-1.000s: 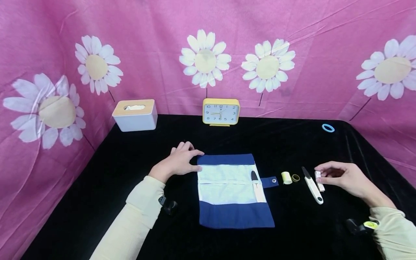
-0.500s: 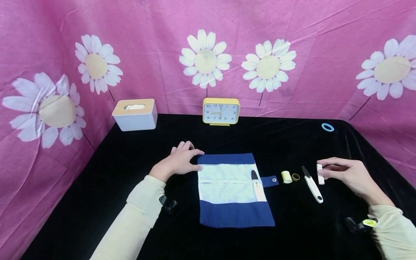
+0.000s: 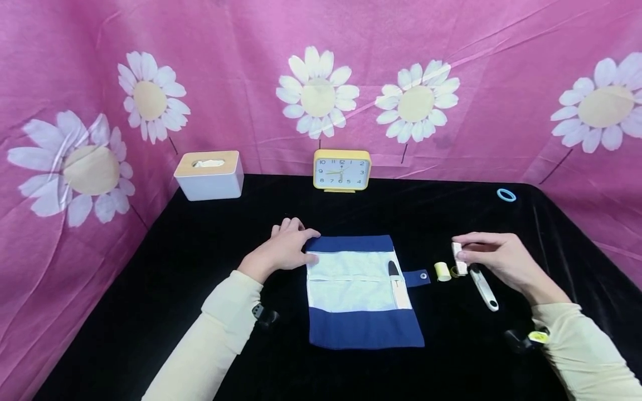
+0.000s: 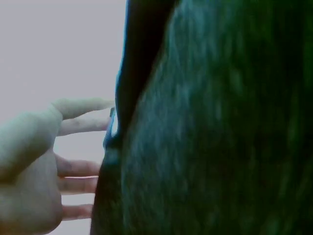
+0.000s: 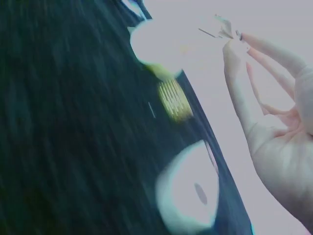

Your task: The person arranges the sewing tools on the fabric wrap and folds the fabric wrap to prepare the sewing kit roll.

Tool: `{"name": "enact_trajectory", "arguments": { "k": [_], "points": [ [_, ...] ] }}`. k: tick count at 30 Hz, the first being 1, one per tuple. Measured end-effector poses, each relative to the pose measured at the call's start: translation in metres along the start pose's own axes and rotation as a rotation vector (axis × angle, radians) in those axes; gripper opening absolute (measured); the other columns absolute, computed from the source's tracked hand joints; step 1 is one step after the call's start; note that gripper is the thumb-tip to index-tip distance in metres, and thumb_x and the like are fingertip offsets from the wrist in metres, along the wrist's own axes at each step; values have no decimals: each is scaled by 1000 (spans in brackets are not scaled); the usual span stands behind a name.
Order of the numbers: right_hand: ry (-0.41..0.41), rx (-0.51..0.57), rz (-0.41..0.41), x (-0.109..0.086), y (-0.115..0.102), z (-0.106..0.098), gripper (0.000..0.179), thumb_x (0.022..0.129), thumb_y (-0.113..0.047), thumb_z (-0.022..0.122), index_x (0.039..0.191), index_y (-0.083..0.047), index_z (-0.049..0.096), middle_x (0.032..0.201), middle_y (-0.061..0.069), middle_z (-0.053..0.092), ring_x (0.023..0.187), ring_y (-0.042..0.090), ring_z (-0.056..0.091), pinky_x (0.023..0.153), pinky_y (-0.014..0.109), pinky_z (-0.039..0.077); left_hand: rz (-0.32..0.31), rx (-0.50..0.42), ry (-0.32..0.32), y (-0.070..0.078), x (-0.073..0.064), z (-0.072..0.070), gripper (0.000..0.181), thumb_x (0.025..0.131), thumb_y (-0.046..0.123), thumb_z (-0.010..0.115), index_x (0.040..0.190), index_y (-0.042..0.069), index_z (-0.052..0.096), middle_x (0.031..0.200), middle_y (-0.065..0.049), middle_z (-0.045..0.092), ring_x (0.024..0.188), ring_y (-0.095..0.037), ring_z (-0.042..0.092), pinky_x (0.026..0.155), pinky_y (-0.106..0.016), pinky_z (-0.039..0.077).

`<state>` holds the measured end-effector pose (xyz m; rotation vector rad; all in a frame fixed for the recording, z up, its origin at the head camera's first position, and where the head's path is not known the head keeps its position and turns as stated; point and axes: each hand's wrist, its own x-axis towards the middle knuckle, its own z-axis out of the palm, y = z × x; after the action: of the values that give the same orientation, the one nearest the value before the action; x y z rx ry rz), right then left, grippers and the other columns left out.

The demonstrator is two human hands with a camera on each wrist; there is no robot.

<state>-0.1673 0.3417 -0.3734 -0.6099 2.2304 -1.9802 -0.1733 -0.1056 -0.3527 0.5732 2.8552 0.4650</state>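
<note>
On the black cloth an unrolled blue and white fabric pouch (image 3: 348, 264) lies flat, a white tool with a dark tip (image 3: 398, 289) in its right side. My left hand (image 3: 283, 248) rests at the pouch's upper left edge, thumb and fingers spread. My right hand (image 3: 506, 264) pinches a small white rectangular piece (image 3: 458, 257) between thumb and fingers, raised off the cloth; its kind is unclear. Beneath and beside it are a gold ring-shaped thimble (image 5: 175, 100), a pale yellow thread spool (image 3: 442, 272) and a white-handled tool with a dark tip (image 3: 484, 291).
A yellow clock (image 3: 342, 171) stands at the back middle and a tissue box (image 3: 210, 181) at the back left. A blue ring (image 3: 506, 195) lies at the back right. The pouch's snap strap (image 3: 415, 278) points right toward the spool. A pink flowered curtain hangs behind.
My right hand has lifted the small white piece from right of the white-handled tool and carried it left, over toward the thimble. The left hand stays at the pouch's edge.
</note>
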Motion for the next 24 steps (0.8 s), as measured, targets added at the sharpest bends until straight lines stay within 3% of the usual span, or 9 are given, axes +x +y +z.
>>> {"name": "enact_trajectory", "arguments": {
  "k": [4, 7, 13, 17, 24],
  "points": [
    [-4, -132, 58, 14, -6, 23, 31, 85, 9, 73, 113, -3, 76, 91, -5, 78, 79, 3, 72, 66, 23, 57, 40, -19, 17, 15, -2, 0, 49, 93, 39, 71, 138, 20, 62, 132, -9, 50, 125, -27, 36, 103, -47, 26],
    [-22, -201, 80, 21, -5, 37, 31, 84, 3, 76, 114, -3, 75, 91, -7, 77, 80, 3, 71, 65, 23, 57, 107, -49, 14, 28, -2, 2, 46, 93, 38, 71, 135, 20, 64, 133, -8, 51, 125, -26, 38, 104, -46, 28],
    [-62, -196, 77, 30, -2, 60, 34, 83, 3, 77, 116, 6, 71, 94, -7, 76, 81, 5, 71, 67, 24, 58, 242, -150, -56, 50, -4, 13, 40, 94, 34, 71, 130, 18, 68, 133, -7, 55, 122, -24, 44, 104, -43, 38],
    [-49, -201, 87, 37, -2, 74, 39, 82, -1, 80, 118, 9, 68, 95, -7, 76, 81, 7, 71, 71, 26, 59, 259, -179, -73, 59, -4, 22, 37, 94, 35, 72, 127, 20, 70, 133, -7, 56, 125, -23, 43, 103, -43, 39],
    [-19, -236, 67, 49, 1, 95, 39, 82, -6, 81, 117, 7, 70, 95, -7, 76, 83, 8, 72, 76, 25, 59, 218, -229, -40, 66, -1, 37, 35, 91, 36, 74, 124, 22, 72, 134, -6, 52, 128, -23, 35, 98, -38, 31]
  ]
}}
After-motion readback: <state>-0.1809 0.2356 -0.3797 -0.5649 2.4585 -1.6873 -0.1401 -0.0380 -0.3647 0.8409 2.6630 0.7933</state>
